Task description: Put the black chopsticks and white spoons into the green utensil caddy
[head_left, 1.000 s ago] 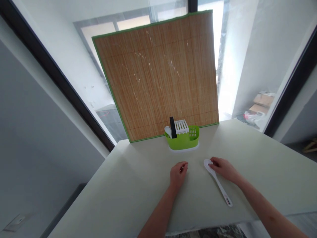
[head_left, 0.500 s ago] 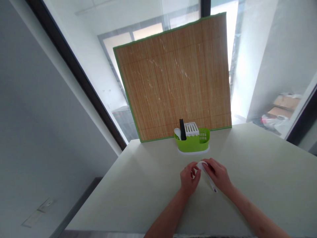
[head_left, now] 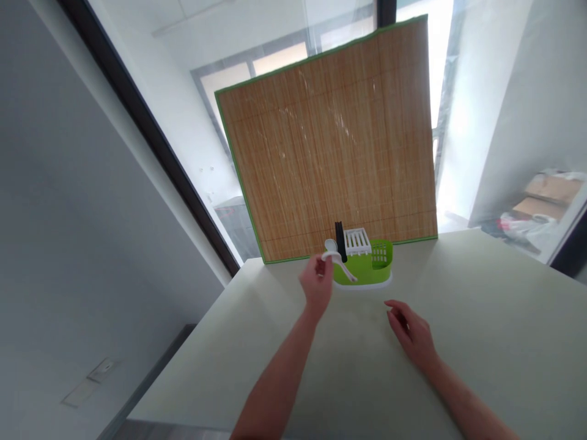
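Observation:
My left hand (head_left: 318, 281) pinches a white spoon (head_left: 343, 267) by its bowl end, with the handle slanting down to the right. This spoon is held up in front of the left part of a green utensil holder (head_left: 360, 269). A second white spoon (head_left: 330, 245) and black chopsticks (head_left: 340, 241) stand upright in the holder's left side. A white slotted rack (head_left: 358, 241) sits in its middle. Over the table to the right, my right hand (head_left: 410, 330) is empty, its thumb and fingers curved and apart.
A bamboo mat (head_left: 330, 140) with green edging stands upright behind the holder, against a glass pane. The pale table (head_left: 358, 366) runs underneath. Beyond the glass at right lie cardboard boxes (head_left: 550, 189) and plastic bags. A grey wall (head_left: 92, 244) is on the left.
My left hand has carried the white spoon forward and left, up to the holder. My right hand has let go of the spoon and moved slightly right. The view has shifted a little.

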`<state>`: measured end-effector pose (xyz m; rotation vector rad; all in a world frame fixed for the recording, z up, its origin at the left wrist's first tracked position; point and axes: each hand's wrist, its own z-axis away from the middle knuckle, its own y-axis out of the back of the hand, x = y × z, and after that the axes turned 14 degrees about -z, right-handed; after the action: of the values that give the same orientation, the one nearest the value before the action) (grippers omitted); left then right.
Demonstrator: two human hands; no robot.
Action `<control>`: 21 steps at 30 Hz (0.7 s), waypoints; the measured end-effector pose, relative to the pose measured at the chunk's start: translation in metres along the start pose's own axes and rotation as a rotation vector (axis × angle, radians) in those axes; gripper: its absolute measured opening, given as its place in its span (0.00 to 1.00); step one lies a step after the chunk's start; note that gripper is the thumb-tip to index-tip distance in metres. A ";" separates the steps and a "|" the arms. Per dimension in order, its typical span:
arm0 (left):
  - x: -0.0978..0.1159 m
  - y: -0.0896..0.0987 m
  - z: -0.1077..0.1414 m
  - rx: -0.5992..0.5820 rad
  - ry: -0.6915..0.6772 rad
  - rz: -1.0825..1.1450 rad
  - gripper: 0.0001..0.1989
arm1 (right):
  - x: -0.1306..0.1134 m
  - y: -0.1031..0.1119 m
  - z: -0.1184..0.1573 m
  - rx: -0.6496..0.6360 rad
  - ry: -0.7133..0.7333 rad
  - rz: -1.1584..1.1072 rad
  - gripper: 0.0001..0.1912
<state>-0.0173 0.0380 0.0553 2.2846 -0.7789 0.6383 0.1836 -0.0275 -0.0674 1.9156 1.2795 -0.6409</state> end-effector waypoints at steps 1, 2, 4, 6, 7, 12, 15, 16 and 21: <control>-0.001 0.000 -0.021 0.058 -0.008 -0.004 0.13 | 0.002 0.000 0.000 0.000 -0.008 0.014 0.13; -0.003 -0.001 -0.040 0.101 -0.017 -0.012 0.14 | 0.004 0.000 0.000 -0.004 -0.013 0.024 0.13; -0.010 -0.008 -0.072 0.125 -0.025 -0.044 0.14 | 0.004 0.000 -0.001 -0.021 -0.007 0.039 0.12; -0.019 -0.020 -0.091 0.061 -0.001 -0.117 0.15 | 0.004 -0.001 -0.002 -0.043 0.007 0.053 0.12; -0.025 -0.027 -0.095 0.005 0.022 -0.173 0.14 | 0.004 -0.001 -0.002 -0.050 0.013 0.060 0.11; -0.050 -0.058 -0.091 -0.179 0.125 -0.364 0.12 | 0.004 -0.002 -0.003 -0.053 -0.004 0.090 0.11; -0.061 -0.069 -0.084 -0.248 0.160 -0.399 0.11 | 0.004 -0.003 -0.004 -0.059 -0.021 0.097 0.12; -0.064 -0.071 -0.083 -0.275 0.172 -0.412 0.11 | 0.003 -0.003 -0.005 -0.064 -0.025 0.096 0.12; -0.070 -0.078 -0.080 -0.380 0.217 -0.494 0.09 | 0.002 -0.004 -0.005 -0.089 -0.034 0.093 0.13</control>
<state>-0.0337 0.1676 0.0354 1.9108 -0.1913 0.4486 0.1806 -0.0209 -0.0669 1.8712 1.1714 -0.5580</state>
